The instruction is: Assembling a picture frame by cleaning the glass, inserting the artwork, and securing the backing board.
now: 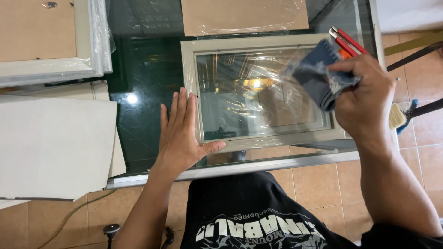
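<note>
A pale picture frame [189, 69] with a glass pane lies flat on a dark glass table [143, 78], with clear plastic wrap over it. My left hand [182, 133] rests flat, fingers spread, against the frame's left edge and front left corner. Over the frame's right side, my right hand [362, 99] grips a crumpled blue-grey cloth [314, 76].
A red-handled tool [346, 41] lies at the table's right edge by my right hand. A brown backing board [244, 16] lies beyond the frame. Another wrapped frame [50, 41] sits at far left, white boards [53, 143] in front of it. A brush [398, 115] lies on the tiled floor.
</note>
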